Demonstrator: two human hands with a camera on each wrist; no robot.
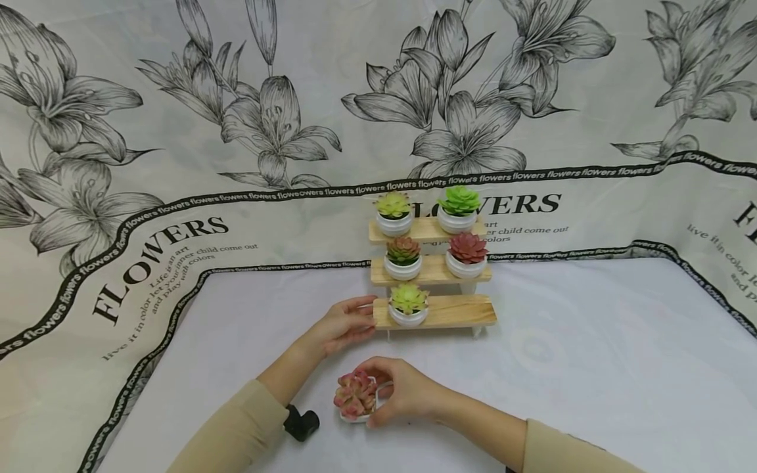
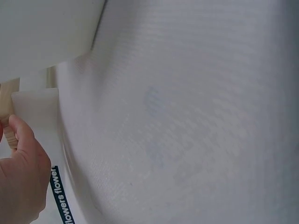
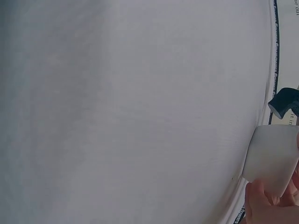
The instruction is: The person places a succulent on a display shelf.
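A pinkish-red artificial succulent in a white pot (image 1: 355, 395) is low in the middle of the head view. My right hand (image 1: 411, 394) grips this pot, thumb on the near side and fingers on the far side. In the right wrist view the white pot (image 3: 271, 157) hides part of the fingers. Farther back stands a three-step wooden display stand (image 1: 452, 313). My left hand (image 1: 347, 326) holds the left end of its lowest step. In the left wrist view the thumb lies against the wood (image 2: 6, 100); the other fingers are mostly out of frame.
On the lowest step sits a yellow-green succulent (image 1: 409, 303). The middle step bears a red-green one (image 1: 403, 257) and a dark red one (image 1: 467, 255); the top step, a yellow-green (image 1: 393, 213) and a bright green one (image 1: 459, 209). A black object (image 1: 303, 424) lies by the left sleeve.
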